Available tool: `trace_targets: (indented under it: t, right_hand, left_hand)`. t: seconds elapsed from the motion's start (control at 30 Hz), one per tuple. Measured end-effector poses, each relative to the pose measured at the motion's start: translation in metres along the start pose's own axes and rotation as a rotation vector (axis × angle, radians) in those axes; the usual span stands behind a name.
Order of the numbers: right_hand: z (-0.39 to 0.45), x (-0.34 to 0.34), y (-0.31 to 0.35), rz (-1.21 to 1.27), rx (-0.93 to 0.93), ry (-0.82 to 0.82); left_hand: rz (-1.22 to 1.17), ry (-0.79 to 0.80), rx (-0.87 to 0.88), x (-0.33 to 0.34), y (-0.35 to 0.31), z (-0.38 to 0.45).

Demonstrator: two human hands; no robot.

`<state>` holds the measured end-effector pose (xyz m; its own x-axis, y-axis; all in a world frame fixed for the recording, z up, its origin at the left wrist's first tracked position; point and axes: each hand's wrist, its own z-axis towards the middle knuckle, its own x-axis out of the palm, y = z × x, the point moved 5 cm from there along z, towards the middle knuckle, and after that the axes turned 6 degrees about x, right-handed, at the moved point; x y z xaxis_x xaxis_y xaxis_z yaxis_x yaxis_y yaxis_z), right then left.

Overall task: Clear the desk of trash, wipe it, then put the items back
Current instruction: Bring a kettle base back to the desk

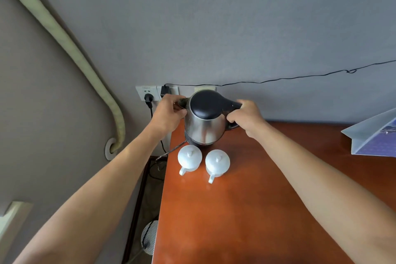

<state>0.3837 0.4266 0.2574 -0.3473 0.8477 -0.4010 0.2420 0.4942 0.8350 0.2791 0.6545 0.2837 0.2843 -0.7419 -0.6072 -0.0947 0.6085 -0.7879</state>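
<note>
Steel kettle [203, 122], black lid, far left corner of the tabletop [246, 210]: I see my right hand [246, 119] curled round its black handle and my left hand [169, 113] pinching the spout side. Kettle sits on its dark base. Two white lidded cups: left cup [189, 157] and right cup [217, 163], side by side just near of the kettle, handles pointing near. Wall sockets [150, 92] behind, with plugs in. Folded leaflet stand [372, 135], far right. Black cord [278, 79] along the wall.
</note>
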Motion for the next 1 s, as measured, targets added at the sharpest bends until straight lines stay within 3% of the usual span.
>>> trace_targets:
  t: [0.37,0.7,1.0]
  right_hand:
    - [0.072,0.041,-0.033,-0.141,0.042,0.077]
    - [0.099,0.043,-0.051,-0.128,0.075,0.061]
    - [0.089,0.05,-0.057,-0.223,-0.057,0.034]
  left_hand:
    - [0.003,0.013,-0.148,0.039,0.066,0.031]
    - [0.031,0.026,-0.192,0.057,0.074,0.051]
    - [0.126,0.054,-0.198,0.06,0.08,0.034]
